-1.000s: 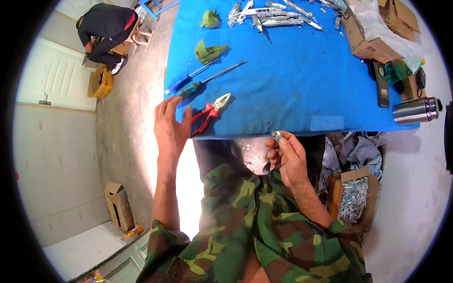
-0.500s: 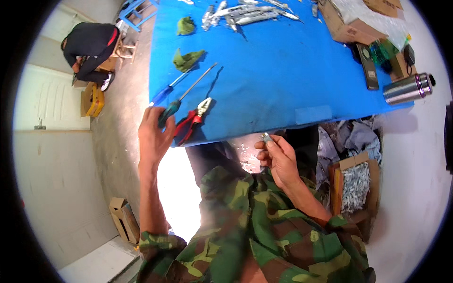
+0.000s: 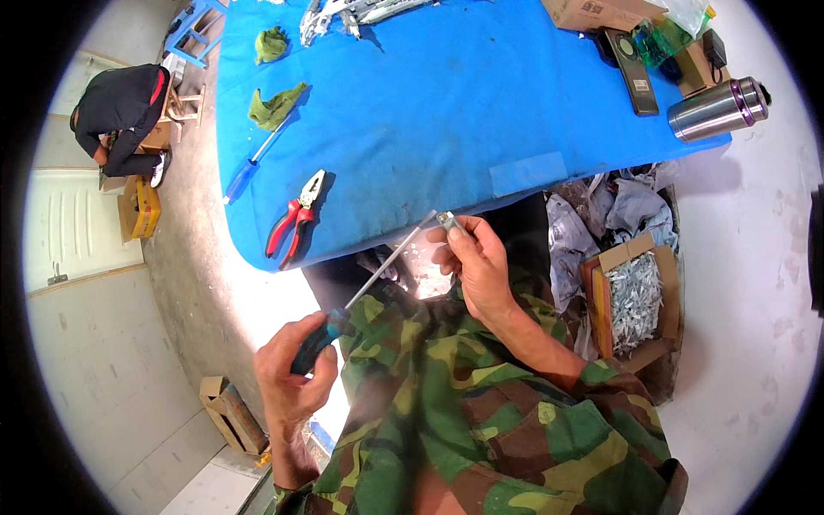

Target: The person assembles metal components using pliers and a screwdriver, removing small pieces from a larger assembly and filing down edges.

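My left hand [image 3: 292, 369] is closed around the dark teal handle of a screwdriver [image 3: 336, 324]. Its shaft slants up to the right, the tip right by a small silver metal piece [image 3: 448, 221]; whether they touch I cannot tell. That piece is pinched between thumb and fingers of my right hand [image 3: 485, 273], just off the front edge of the blue-covered table [image 3: 412, 129]. Red-handled pliers [image 3: 300, 209] lie near the table's front left. A screwdriver with a blue handle [image 3: 241, 181] rests beyond them, its shaft reaching to a crumpled green cloth [image 3: 277, 107].
A second green cloth [image 3: 271, 45] and a pile of grey-white strips [image 3: 360, 15] lie farther back. On the right are a steel flask [image 3: 717, 111], a dark flat device [image 3: 631, 73] and cardboard boxes. A box of shredded pieces [image 3: 635, 300] stands below. Another person [image 3: 120, 112] sits at far left.
My left hand has lifted the teal screwdriver off the table, drawn it back toward me and brought its tip to the metal piece. The view has shifted, moving the table leftward and up.
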The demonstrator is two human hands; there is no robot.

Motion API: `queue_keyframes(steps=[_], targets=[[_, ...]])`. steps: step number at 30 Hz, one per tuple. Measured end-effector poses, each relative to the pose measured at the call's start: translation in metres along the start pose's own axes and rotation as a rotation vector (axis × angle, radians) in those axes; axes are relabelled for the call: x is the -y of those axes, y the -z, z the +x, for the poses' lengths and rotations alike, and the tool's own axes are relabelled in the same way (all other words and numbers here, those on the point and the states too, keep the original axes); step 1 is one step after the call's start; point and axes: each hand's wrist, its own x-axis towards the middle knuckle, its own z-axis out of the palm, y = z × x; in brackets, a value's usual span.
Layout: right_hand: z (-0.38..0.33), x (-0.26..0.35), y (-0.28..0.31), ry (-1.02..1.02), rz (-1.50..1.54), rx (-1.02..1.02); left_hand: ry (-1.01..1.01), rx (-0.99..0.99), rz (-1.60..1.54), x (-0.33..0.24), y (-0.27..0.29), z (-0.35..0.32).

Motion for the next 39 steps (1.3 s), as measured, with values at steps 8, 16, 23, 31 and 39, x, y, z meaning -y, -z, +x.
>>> queue_keyframes(steps=[8,16,23,31,39], targets=[[-0.001,-0.003,0.002,0.107,-0.167,0.006,-0.047,0.048,0.071,-0.006,-0.01,0.002],[-0.002,0.0,0.0,0.148,-0.276,-0.023,-0.043,0.046,0.093,-0.006,-0.013,0.004],[-0.001,0.001,-0.001,0.197,-0.296,-0.021,-0.023,0.058,0.094,-0.01,-0.012,0.007],[0.001,-0.005,0.002,0.192,-0.297,-0.013,0.064,0.082,0.093,-0.014,-0.013,0.009],[0.002,-0.005,0.002,0.222,-0.339,-0.003,0.047,0.102,0.05,-0.005,-0.014,0.008]])
